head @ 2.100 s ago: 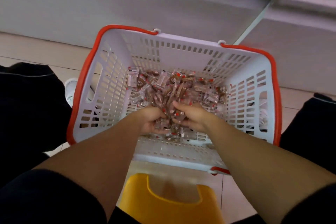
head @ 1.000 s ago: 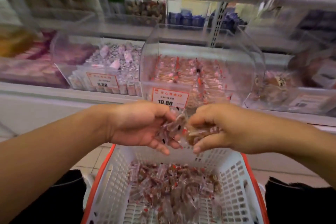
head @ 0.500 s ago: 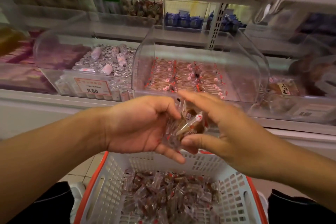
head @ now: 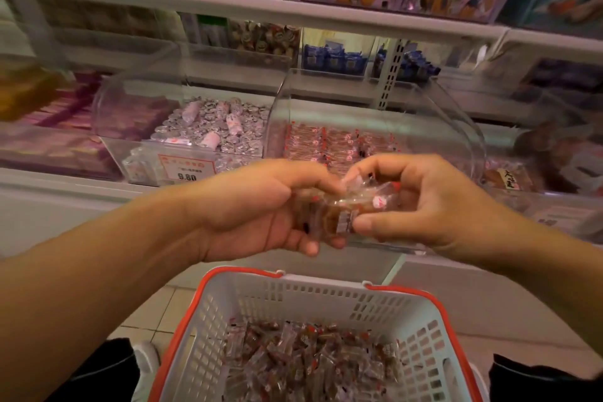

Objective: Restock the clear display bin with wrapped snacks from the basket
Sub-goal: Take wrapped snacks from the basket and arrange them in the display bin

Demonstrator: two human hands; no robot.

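Observation:
My left hand [head: 257, 212] and my right hand [head: 424, 202] together hold a bunch of clear-wrapped brown snacks [head: 342, 209] between them, fingers curled round it, just in front of the clear display bin [head: 456, 127]. Rows of the same red-and-brown snacks [head: 336, 147] lie inside the bin, behind my hands. Below, the white basket with a red rim [head: 208, 320] holds a heap of the same wrapped snacks [head: 306, 365].
A neighbouring clear bin [head: 137, 127] on the left holds silver and pink sweets, with a 9.80 price tag [head: 187, 170] on its front. Another bin [head: 554, 153] stands to the right. Shelves of packaged goods rise above. My dark-clothed knees flank the basket.
Both hands scooped snacks from the basket and lifted them up to the front of the clear bin. In the last half second they rose a little and closed round the bunch.

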